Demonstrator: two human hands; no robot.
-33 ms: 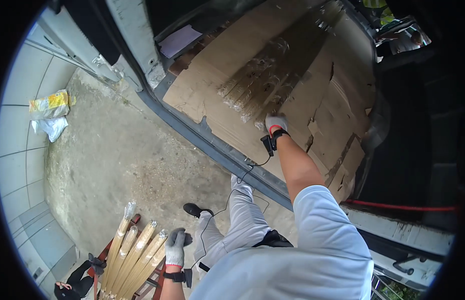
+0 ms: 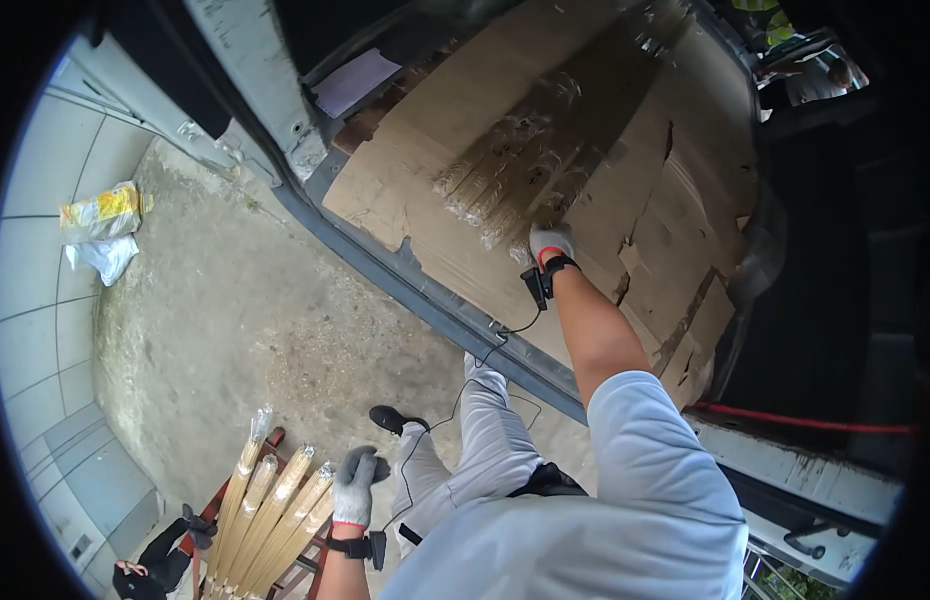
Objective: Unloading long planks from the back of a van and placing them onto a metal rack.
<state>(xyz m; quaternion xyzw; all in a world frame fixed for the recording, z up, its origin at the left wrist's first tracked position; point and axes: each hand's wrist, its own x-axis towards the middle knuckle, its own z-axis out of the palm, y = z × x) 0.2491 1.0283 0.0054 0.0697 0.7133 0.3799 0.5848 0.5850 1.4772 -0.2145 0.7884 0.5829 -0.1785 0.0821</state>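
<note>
My right hand, in a pale glove with a red cuff, reaches into the vehicle's cargo area. It is closed at the near end of a plastic-wrapped bundle of long thin tan strips; its fingertips are mostly hidden. More wrapped bundles lie just left of it on the cardboard, running back into the shade. Low on the left, my left hand, in a grey-and-white glove, hangs with fingers loosely apart and holds nothing. Beside it, several similar long bundles rest on a red frame.
A dark sill edges the cargo floor. From my right wrist a black cable runs down past my legs. Yellow and white bags lie by the tiled wall. At the lower left a person in black is partly visible. A red strap stretches at right.
The view has shifted very slightly. My left hand is slightly higher in the picture; my right hand stays at the end of the bundle.
</note>
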